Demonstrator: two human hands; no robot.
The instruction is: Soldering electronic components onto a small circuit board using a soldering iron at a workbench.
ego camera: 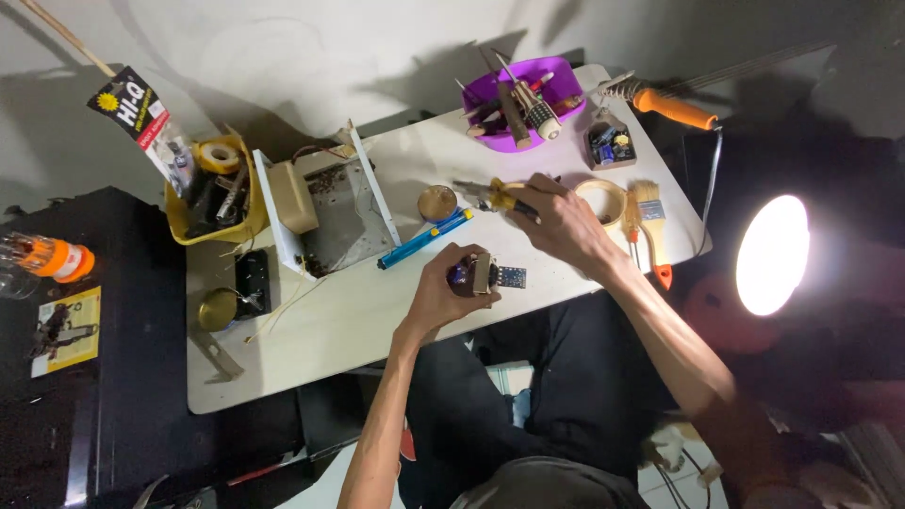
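Observation:
My left hand [451, 287] grips a small electronic part with a blue circuit board [510, 277] sticking out to its right, held just above the white table [330, 320] near its front edge. My right hand [564, 222] reaches across the table and closes on a yellow-handled screwdriver [497, 196] whose shaft points left. A roll of tape [603, 201] lies just beyond the right hand's knuckles. A blue desoldering pump [424, 239] and a round brass tin [437, 203] lie left of the screwdriver.
A purple tray of tools [524, 104] stands at the far edge, a small parts box [610, 146] beside it. A paintbrush [650, 221] lies at right. An open metal chassis [330, 212] and yellow bin [212, 193] are at left. A bright lamp [773, 254] glares at right.

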